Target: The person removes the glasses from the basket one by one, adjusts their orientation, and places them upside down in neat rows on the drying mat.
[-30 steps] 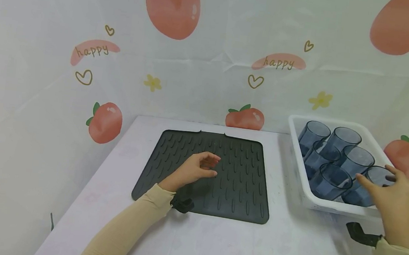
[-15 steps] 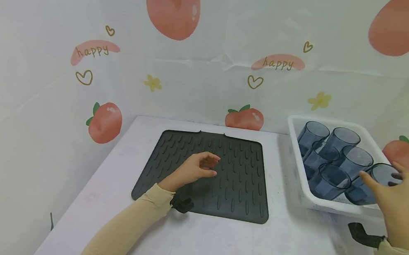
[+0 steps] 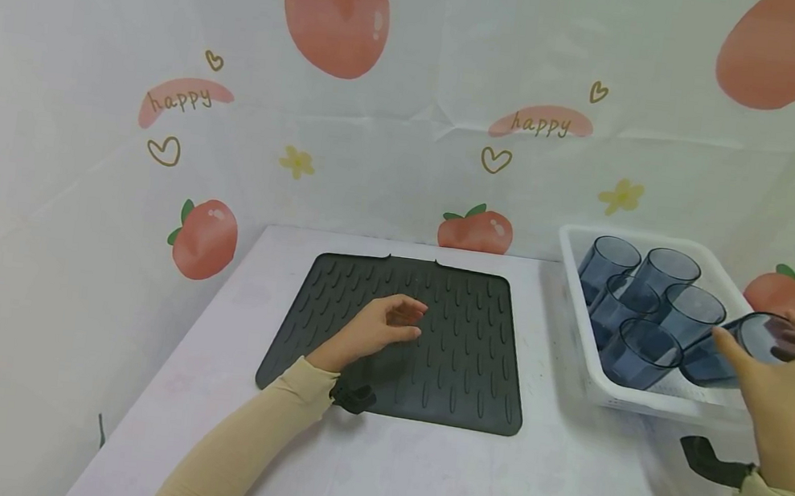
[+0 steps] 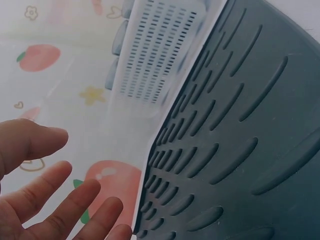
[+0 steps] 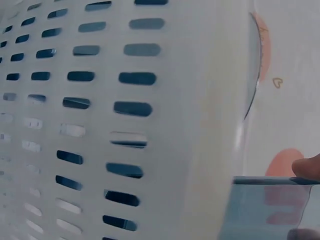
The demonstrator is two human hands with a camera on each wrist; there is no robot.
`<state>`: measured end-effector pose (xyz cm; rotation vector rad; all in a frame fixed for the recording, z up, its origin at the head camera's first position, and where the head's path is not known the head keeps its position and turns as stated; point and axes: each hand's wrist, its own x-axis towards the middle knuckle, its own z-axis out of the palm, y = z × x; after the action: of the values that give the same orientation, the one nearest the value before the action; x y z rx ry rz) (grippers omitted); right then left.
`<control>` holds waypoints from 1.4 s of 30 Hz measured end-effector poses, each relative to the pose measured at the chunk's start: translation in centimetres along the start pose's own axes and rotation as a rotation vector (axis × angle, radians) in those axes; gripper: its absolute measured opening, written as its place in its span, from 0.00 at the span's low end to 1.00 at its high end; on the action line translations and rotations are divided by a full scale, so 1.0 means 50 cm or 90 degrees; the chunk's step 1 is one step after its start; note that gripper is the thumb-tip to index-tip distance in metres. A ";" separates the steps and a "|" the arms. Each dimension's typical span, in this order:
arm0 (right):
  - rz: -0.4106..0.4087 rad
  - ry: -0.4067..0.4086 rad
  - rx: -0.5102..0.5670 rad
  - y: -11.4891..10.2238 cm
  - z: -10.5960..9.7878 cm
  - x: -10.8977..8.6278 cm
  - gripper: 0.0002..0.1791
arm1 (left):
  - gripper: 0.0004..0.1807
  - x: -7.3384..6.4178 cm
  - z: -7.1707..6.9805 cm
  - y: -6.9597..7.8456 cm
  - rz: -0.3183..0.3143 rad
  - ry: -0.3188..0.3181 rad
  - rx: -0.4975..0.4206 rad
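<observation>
At the right, my right hand (image 3: 789, 394) pinches a blue-tinted drinking glass (image 3: 713, 364) near its rim, thumb on the near side and fingers across the opening. The glass leans to the right, its lower part inside a white basket (image 3: 629, 398). Several more blue glasses (image 3: 641, 354) sit close together in that basket, to the left of and behind the held one. In the right wrist view the held glass (image 5: 270, 210) shows beyond the basket wall, under a fingertip. My left hand (image 3: 378, 327) hovers over a black ridged mat (image 3: 466, 360), fingers loosely bent, holding nothing.
The basket has slotted walls (image 5: 200, 125) and stands at the right of the white table (image 3: 416, 484). A white cloth backdrop (image 3: 392, 158) printed with fruit and hearts rises behind. Dark straps show at both wrists.
My right hand has shifted slightly right and raised the glass a little, away from the basket's near corner and the other glasses. My left hand has stayed in place.
</observation>
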<state>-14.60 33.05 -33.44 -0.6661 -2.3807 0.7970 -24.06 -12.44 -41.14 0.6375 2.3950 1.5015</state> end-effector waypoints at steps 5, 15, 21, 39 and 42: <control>0.015 0.038 0.022 -0.012 -0.005 -0.004 0.41 | 0.25 0.001 -0.002 0.001 0.001 -0.001 0.002; 0.035 0.075 0.082 -0.020 -0.010 -0.014 0.42 | 0.26 -0.003 -0.009 0.005 -0.001 -0.006 0.000; 0.009 0.094 0.124 -0.033 -0.014 -0.025 0.40 | 0.29 -0.004 -0.011 0.009 0.002 -0.010 -0.001; -0.060 0.144 0.228 -0.072 -0.018 -0.038 0.41 | 0.25 -0.004 -0.012 0.018 0.019 0.004 -0.023; -0.081 0.157 0.236 -0.082 -0.020 -0.041 0.40 | 0.25 -0.004 -0.012 0.020 0.019 0.005 -0.018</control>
<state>-13.62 29.33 -30.77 -0.4266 -1.9623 1.0025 -23.92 -12.64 -39.97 0.6646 2.3756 1.5503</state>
